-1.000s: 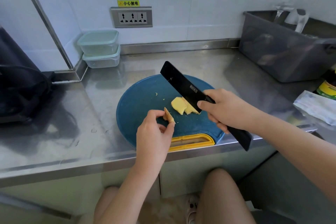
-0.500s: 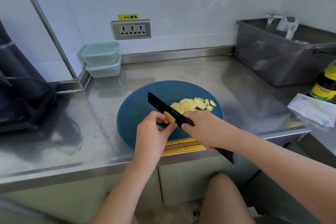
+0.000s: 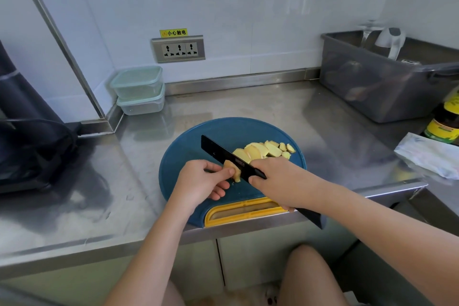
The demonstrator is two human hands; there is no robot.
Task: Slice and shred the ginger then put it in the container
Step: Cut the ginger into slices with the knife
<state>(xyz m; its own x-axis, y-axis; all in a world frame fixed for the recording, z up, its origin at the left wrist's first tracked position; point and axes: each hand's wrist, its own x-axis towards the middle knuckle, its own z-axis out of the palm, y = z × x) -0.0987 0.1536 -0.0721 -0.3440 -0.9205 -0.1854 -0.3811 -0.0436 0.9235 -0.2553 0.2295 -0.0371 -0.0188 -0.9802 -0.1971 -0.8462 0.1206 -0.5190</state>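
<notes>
Pinching the ginger chunk (image 3: pixel 234 172) on the round blue board (image 3: pixel 185 149), the left hand (image 3: pixel 202 182) meets the right hand (image 3: pixel 282 182), which grips a flat black knife (image 3: pixel 218 152) laid against it. Pale slices (image 3: pixel 264 149) fan just behind. Two stacked, lidded, translucent containers (image 3: pixel 139 89) stand by the wall, contents unclear.

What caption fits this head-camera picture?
Left hand pinches a ginger piece on the blue board; right hand holds a black knife against it.

Single head view, wide-angle, facing forward and down, close above counter (image 3: pixel 248 103).
</notes>
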